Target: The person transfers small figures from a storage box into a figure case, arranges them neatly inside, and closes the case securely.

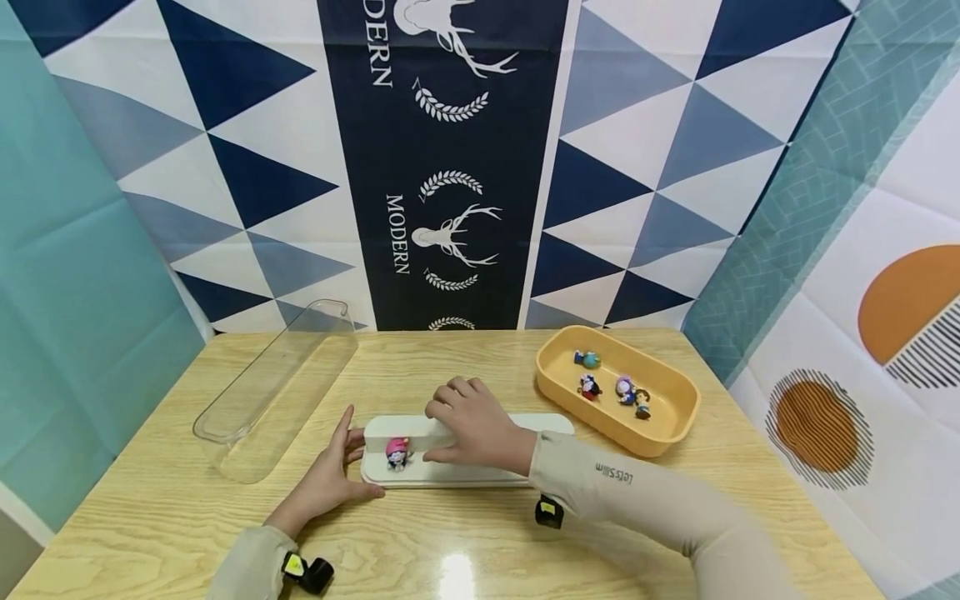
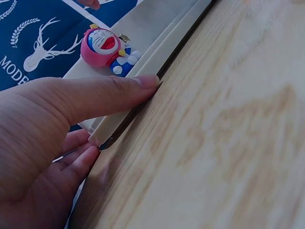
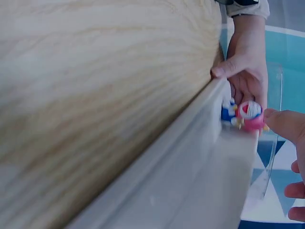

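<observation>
A white two-step display stand (image 1: pixel 465 475) lies lengthwise on the wooden table. On its lower step at the left end stands a small cartoon cat figurine (image 1: pixel 397 454) with a pink hood, white face and blue body. My left hand (image 1: pixel 330 479) holds that end, its thumb along the front edge and its fingertips at the corner, as the left wrist view shows. Over the stand, just right of the figurine (image 3: pixel 251 117), is my right hand (image 1: pixel 476 427), fingers loosely bent with nothing seen between them. The right wrist view shows its thumb close to the pink hood; contact is unclear.
A clear plastic cover (image 1: pixel 258 471) lies open side up at the left of the table. At the back right, a yellow-orange tray (image 1: pixel 615 432) holds several small figurines (image 1: pixel 589 387). A patterned cloth wall (image 1: pixel 450 167) rises behind the table.
</observation>
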Available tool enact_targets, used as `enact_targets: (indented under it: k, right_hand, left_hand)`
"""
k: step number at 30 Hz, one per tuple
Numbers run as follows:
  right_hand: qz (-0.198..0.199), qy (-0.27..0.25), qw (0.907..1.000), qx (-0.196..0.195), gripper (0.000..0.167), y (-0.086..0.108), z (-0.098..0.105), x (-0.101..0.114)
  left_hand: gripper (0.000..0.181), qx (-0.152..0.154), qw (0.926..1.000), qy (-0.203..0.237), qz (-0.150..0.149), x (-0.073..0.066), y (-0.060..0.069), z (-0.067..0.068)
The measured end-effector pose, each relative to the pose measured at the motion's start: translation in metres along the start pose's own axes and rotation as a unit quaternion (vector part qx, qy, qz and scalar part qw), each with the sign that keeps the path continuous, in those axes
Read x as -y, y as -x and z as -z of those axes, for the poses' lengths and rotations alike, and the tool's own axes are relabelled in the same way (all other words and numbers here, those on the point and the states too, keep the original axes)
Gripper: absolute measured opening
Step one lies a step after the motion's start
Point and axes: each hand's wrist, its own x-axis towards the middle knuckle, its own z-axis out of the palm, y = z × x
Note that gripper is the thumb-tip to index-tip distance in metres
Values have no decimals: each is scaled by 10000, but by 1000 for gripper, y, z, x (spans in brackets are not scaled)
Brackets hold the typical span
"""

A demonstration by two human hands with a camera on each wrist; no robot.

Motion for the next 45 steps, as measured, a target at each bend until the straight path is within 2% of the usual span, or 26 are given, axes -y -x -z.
enact_targets:
  k: [8,13,17,21,27,37,41,45]
  right_hand:
    - [89,-61,9998,-183,47,12,12,-29]
    - [227,124,9982,-538,48,19,20,-53]
    - [347,282,9969,-648,50,24,29,-72]
    - [357,338,9974,-536,48,28,37,-91]
    - [386,364,9975,-474,45,35,43,-115]
    - [607,951,9934,-193,44,53,50,-163]
    - [607,1125,9918,77,41,66,47,-185]
    - [631,1033,9916,453,37,80,45,-204]
  left_hand:
    - [136,-16,10000,-51,27,-1,1,1]
    - [135,-1,10000,-47,81,-1,4,1]
    - [135,-37,10000,-56,19,0,4,0]
    - [135,-47,10000,-40,-46,0,2,0]
    - [136,10,10000,46,32,0,4,1]
    - [134,-7,10000,7,-64,0,1,0]
    - [135,12,10000,43,-75,-1,1,0]
    - [136,12,10000,62,-13,-2,1,-1]
